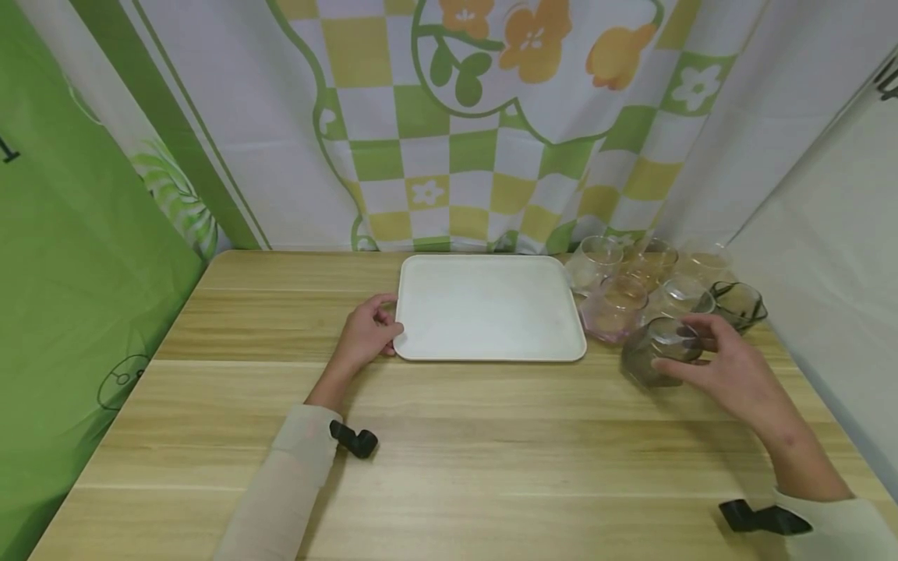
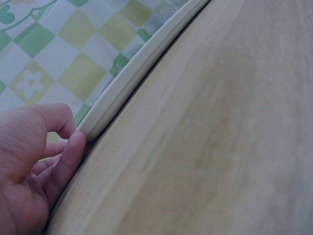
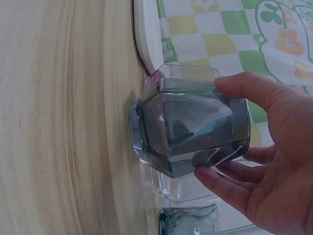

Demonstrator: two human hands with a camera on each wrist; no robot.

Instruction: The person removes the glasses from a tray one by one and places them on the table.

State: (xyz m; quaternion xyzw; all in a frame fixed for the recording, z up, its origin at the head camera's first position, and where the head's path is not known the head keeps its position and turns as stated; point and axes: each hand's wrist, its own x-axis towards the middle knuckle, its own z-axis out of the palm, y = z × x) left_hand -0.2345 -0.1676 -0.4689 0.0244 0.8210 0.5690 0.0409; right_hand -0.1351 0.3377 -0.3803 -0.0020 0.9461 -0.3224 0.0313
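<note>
My right hand (image 1: 730, 374) grips a smoky grey faceted glass (image 1: 648, 362), thumb on one side and fingers on the other. In the right wrist view this glass (image 3: 195, 127) is upright relative to the wood; whether its base touches the table cannot be told. A white rectangular tray (image 1: 491, 308) lies flat on the table to its left. My left hand (image 1: 365, 335) holds the tray's left edge between thumb and index finger. In the left wrist view the thumb (image 2: 73, 147) touches the tray's rim (image 2: 122, 88), with the other fingers curled and partly hidden.
Several glasses cluster at the back right: a pinkish one (image 1: 613, 312), an amber one (image 1: 652, 261), clear ones including a near-left glass (image 1: 595, 265), and a dark wavy-rimmed one (image 1: 740, 304). A patterned curtain (image 1: 477, 156) hangs behind the wooden table (image 1: 456, 444).
</note>
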